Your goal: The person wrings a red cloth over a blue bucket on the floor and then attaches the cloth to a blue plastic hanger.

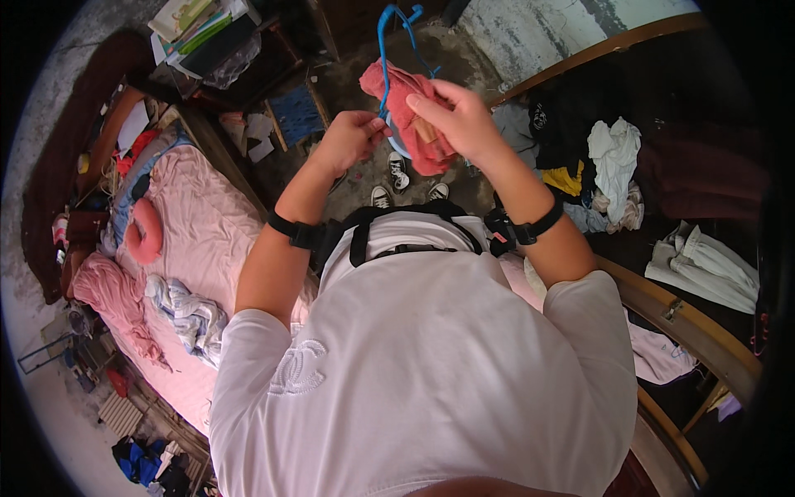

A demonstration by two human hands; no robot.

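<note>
A blue clothes hanger [384,59] is held up in front of me, and a red cloth [405,115], towel-like, is bunched against it. My left hand [357,138] pinches the hanger near its lower left corner, beside the cloth's edge. The cloth is in my right hand [458,118], thumb on top, with the fingers partly hidden behind it. One end of the hanger shows above that hand. Below the cloth, part of a pale blue round rim [397,144] shows, mostly covered.
To the left is a bed with a pink sheet [199,186], a pink neck pillow [144,231] and crumpled clothes [186,314]. An open wardrobe holding piled garments [613,164] stands at right. Sneakers [398,172] and a blue-seated stool [298,117] are on the floor.
</note>
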